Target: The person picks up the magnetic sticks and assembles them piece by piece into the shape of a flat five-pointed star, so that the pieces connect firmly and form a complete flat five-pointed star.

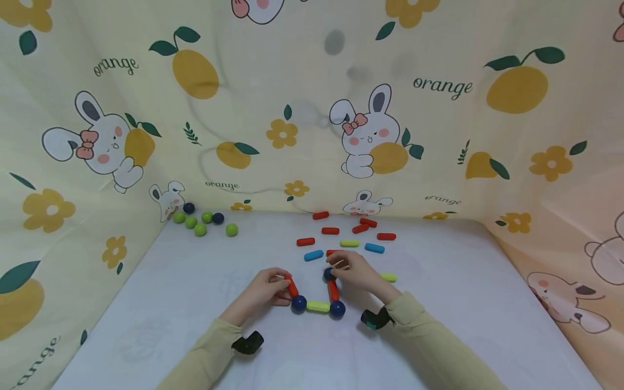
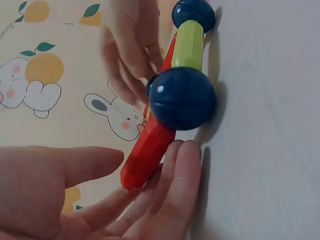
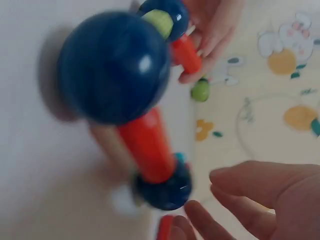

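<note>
On the table lies a joined piece: a yellow-green rod [image 1: 318, 306] between two dark blue balls [image 1: 299, 304] [image 1: 337, 309], with a red rod running back from each ball. My left hand [image 1: 265, 288] holds the left red rod [image 2: 149, 151], thumb on one side and fingers on the other. The right red rod [image 3: 148, 144] ends in another dark blue ball [image 3: 167, 189]. Close around that ball is my right hand [image 1: 355, 270], fingers loosely bent. In the right wrist view its thumb stands apart from the ball, while a fingertip is at the ball's edge.
Several loose red rods [image 1: 330, 231] lie behind the hands, with two blue rods [image 1: 374, 248] and yellow-green rods [image 1: 349, 244]. At the back left are several green balls [image 1: 200, 229] and two dark blue balls [image 1: 218, 218]. A printed cloth [image 1: 302, 108] walls the table.
</note>
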`<state>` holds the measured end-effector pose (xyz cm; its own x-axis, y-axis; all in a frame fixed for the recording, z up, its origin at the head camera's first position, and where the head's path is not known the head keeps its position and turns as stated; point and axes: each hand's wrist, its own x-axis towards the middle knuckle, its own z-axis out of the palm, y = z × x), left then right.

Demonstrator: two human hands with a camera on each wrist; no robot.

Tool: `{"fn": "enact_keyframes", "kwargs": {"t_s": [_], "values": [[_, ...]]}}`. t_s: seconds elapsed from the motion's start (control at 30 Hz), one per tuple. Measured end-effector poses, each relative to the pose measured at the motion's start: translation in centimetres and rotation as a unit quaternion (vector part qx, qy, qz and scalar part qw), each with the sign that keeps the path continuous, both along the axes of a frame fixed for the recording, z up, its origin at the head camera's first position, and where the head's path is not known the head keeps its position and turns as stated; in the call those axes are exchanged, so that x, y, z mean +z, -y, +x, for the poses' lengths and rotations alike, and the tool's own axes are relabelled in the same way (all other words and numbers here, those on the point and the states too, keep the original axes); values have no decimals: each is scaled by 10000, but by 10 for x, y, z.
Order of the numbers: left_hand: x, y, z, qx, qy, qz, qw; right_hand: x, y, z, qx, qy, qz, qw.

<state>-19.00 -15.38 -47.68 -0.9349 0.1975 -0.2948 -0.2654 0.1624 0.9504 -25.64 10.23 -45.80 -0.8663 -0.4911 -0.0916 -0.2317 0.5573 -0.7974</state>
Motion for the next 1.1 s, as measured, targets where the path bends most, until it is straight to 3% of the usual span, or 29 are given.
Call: {"fn": "enact_keyframes", "kwargs": {"t_s": [0.17, 0.33, 0.43, 0.67, 0.9, 1.1], "values": [[-2, 6, -1, -14, 38, 240, 9997, 14, 9, 14, 522, -369, -434, 9970], [-2, 9, -3, -131, 58, 446, 9989, 14, 22, 29, 1453, -101, -607, 9875], [-1, 11, -3, -200, 52, 515, 9985, 8, 30, 36, 1744, 15, -515, 9833], [-2, 14, -5, -224, 137, 711, 9971, -5, 44, 44, 1581, 146, -290, 9869], [-4, 21, -9, -287, 155, 770, 9965, -7, 53, 45, 1322, 285, -232, 9905], [9, 41, -23, 38, 99, 723, 9973, -7, 53, 45, 1324, 320, -294, 9902]]}}
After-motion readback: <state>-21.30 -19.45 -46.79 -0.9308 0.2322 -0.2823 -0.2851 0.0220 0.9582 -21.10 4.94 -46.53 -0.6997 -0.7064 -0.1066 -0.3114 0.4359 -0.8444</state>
